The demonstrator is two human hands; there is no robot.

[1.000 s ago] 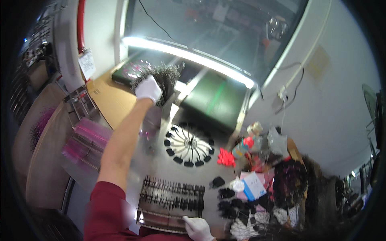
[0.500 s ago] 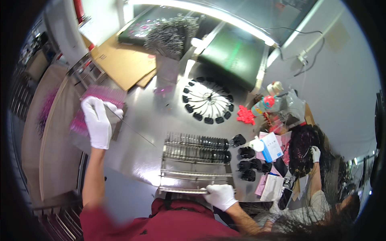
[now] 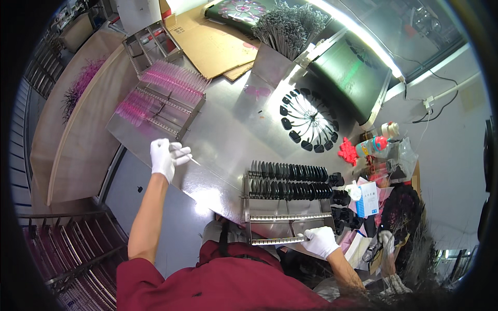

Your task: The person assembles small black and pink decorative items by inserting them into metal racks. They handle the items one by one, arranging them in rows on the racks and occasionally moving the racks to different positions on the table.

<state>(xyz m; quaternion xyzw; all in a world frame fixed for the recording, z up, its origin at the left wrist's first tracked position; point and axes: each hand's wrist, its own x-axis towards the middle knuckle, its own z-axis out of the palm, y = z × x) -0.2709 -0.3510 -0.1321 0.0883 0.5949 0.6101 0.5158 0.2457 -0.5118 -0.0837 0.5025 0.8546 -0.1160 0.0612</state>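
Note:
My left hand, in a white glove, is over the table's left front edge. Its thumb and forefinger pinch a thin, light rod that points toward the metal rack in front of me; its other fingers stick out. My gloved right hand grips the right end of that rack's nearest rail. Two rows of upright black, flat pieces fill its far rails, while the near two rails hold none. Beyond my left hand stands another rack, carrying clear pink-purple flat pieces.
A ring of black pieces on wires lies near a green-topped box. Cardboard and a bin of thin wires stand at the back. Bottle, papers and a co-worker's gloved hand are right.
My left hand has come away from the pink-purple pieces toward me, still with the thin rod. My right hand remains at the near rail. The whole view has turned.

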